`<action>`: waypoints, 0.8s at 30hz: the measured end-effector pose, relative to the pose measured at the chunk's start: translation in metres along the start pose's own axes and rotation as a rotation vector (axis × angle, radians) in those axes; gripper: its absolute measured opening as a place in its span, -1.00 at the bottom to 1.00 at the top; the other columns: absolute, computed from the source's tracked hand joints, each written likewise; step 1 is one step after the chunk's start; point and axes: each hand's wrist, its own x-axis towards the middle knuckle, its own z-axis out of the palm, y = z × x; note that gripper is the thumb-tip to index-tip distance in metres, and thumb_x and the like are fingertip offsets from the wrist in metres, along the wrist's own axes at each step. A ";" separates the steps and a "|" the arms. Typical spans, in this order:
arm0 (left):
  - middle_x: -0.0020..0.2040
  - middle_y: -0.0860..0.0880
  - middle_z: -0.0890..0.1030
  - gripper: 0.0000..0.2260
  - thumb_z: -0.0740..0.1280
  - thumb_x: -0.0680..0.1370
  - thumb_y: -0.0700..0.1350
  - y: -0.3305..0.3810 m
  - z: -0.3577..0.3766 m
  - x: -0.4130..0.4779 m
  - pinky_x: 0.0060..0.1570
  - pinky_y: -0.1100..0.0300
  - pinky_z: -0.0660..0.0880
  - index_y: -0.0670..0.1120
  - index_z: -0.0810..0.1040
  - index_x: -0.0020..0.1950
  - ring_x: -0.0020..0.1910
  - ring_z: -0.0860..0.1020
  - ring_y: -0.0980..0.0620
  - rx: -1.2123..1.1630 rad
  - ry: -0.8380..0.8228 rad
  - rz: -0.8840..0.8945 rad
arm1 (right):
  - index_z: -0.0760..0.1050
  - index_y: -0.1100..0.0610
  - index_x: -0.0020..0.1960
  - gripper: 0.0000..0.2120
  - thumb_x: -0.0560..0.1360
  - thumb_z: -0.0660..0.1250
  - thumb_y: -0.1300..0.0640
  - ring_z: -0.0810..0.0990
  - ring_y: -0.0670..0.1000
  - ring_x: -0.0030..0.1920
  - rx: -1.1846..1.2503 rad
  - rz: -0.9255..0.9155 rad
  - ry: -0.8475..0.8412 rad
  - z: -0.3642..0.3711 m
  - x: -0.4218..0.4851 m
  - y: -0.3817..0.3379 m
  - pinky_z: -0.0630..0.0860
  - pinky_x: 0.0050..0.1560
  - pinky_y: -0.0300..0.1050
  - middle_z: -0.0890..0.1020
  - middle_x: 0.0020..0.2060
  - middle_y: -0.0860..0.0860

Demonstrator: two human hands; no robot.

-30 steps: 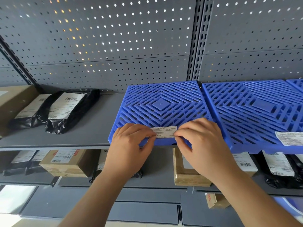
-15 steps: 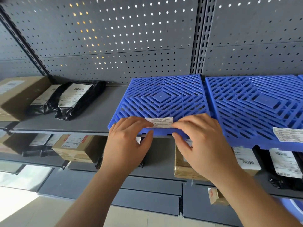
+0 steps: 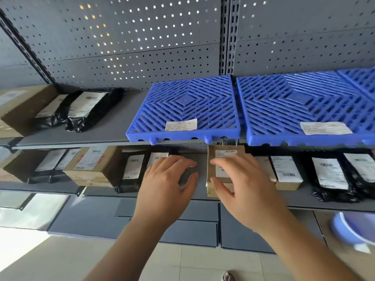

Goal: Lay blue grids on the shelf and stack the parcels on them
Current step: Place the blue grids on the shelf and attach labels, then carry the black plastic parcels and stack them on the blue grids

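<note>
- Two hands hover just below the left blue grid [image 3: 186,106]: left hand [image 3: 168,187], right hand [image 3: 243,185], fingers loosely spread and holding nothing.
- That grid lies flat on the upper shelf [image 3: 113,126], its front edge overhanging, a white label [image 3: 181,124] near that edge.
- Just right of it lies the right blue grid [image 3: 300,106].
- Well left of it, black parcels [image 3: 89,108] lie on the same shelf.

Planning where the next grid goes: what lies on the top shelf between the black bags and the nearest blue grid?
Nothing: the head view shows bare grey shelf between the black bags and the blue grid.
</note>
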 end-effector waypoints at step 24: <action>0.32 0.13 0.52 -0.65 0.33 0.59 0.08 0.170 0.064 -0.098 0.25 0.01 0.49 0.12 0.51 0.39 0.29 0.47 0.04 -0.150 -0.381 0.181 | 0.55 0.05 0.20 -0.65 0.46 0.44 -0.02 0.61 0.19 -0.02 -0.430 0.565 0.044 -0.113 -0.217 0.046 0.54 -0.13 0.05 0.65 0.00 0.02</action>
